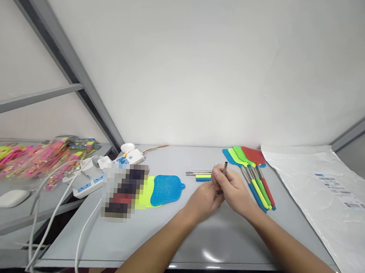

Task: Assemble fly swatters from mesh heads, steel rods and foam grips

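My right hand (233, 189) and my left hand (205, 199) meet over the middle of the grey table (152, 233). Both grip a thin metal rod (225, 167) whose top end sticks up above my right fingers. Just behind the hands lie several metal rods (197, 173) and a short handle piece in yellow-green and blue (203, 178). To the right lies a row of finished fly swatters (254, 174) with blue, green and red heads. Loose swatter heads, one blue (167, 190) and one yellow-green (146, 192), lie to the left.
A blurred-out patch (123, 192) covers something beside the loose heads. White power strips (90, 178) and cables (45, 210) lie at the left. A white mouse (11, 198) and colourful packets (33, 154) sit on the neighbouring table. A clear plastic bag (327, 194) covers the right side.
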A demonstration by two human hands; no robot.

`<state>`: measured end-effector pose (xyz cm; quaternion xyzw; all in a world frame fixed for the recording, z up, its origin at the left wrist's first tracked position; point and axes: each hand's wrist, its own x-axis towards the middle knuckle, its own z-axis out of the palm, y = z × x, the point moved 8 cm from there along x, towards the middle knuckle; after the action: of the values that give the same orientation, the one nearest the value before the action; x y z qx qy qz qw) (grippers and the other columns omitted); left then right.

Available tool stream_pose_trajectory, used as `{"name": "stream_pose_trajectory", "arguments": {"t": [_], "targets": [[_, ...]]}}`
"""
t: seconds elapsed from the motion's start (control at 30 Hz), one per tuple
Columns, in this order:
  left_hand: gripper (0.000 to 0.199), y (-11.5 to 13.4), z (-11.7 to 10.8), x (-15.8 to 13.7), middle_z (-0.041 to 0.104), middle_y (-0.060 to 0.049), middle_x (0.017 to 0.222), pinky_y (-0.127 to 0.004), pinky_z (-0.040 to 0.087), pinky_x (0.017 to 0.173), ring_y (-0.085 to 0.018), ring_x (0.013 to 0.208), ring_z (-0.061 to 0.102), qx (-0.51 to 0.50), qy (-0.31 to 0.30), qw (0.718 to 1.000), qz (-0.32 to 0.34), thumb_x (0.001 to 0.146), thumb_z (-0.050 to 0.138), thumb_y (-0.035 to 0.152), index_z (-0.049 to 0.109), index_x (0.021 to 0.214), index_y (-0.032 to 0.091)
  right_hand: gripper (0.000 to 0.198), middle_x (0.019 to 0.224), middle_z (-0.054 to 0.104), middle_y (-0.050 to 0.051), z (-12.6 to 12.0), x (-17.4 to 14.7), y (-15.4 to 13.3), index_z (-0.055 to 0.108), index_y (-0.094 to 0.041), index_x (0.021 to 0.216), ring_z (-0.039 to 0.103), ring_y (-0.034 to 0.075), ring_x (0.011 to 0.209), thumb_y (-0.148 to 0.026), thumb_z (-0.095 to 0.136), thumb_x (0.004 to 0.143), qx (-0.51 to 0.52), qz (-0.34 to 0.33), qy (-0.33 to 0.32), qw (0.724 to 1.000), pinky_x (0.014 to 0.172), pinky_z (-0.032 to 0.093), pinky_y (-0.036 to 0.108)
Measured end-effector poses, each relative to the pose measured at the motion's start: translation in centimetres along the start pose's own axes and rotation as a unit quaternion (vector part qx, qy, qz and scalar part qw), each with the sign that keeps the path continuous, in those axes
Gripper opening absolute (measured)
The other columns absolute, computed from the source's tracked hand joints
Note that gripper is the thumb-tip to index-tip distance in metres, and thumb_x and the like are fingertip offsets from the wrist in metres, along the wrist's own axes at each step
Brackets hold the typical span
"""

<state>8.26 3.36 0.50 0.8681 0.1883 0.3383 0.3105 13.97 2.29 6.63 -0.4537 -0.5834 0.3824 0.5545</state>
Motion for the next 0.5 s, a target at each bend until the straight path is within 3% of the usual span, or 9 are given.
{"name": "stream_pose_trajectory", "arguments": {"t": [0.13,0.27,0.4,0.5], "targets": [[0.023,1.2,0.2,1.7,0.066,-0.011,0.096,-0.031,0.045,0.069,-0.023,0.085,0.062,-0.027,0.024,0.999,-0.006,0.094,0.038,0.025,0.055,0.105,0.014,0.027,0.077,0.054,-0.001,-1.7,-0.2,-1.5,0.057,-0.02,0.077,0.051,0.013,0.075,-0.035,0.045,0.096,-0.091,-0.031,0.036,0.995,0.07,0.04,0.027],[0.022,1.8,-0.2,3.9,0.058,-0.003,0.076,-0.026,0.034,0.056,-0.016,0.063,0.053,-0.109,0.106,0.988,-0.041,0.097,0.034,0.029,0.051,0.102,0.016,0.016,0.096,0.062,0.001,-4.0,0.4,-2.5,0.063,-0.025,0.101,0.057,0.017,0.092,-0.035,0.055,0.091,-0.107,-0.009,0.083,0.991,0.081,0.043,0.031],[0.026,1.6,0.4,4.3,0.042,0.005,0.061,-0.026,0.028,0.055,-0.011,0.053,0.038,-0.168,0.108,0.974,-0.104,0.098,0.033,0.039,0.046,0.086,0.019,0.016,0.082,0.059,-0.001,-6.2,1.1,-3.4,0.06,-0.026,0.102,0.058,0.015,0.079,-0.034,0.06,0.088,0.022,-0.032,0.137,0.99,0.076,0.047,0.031],[0.029,1.2,1.2,2.6,0.039,0.005,0.062,-0.026,0.027,0.056,-0.011,0.058,0.035,-0.18,0.073,0.972,-0.135,0.095,0.038,0.041,0.041,0.075,0.02,0.015,0.059,0.041,-0.006,-6.1,1.5,-2.6,0.059,-0.022,0.082,0.042,0.009,0.053,-0.035,0.058,0.089,0.136,0.003,0.115,0.984,0.06,0.046,0.027]]}}
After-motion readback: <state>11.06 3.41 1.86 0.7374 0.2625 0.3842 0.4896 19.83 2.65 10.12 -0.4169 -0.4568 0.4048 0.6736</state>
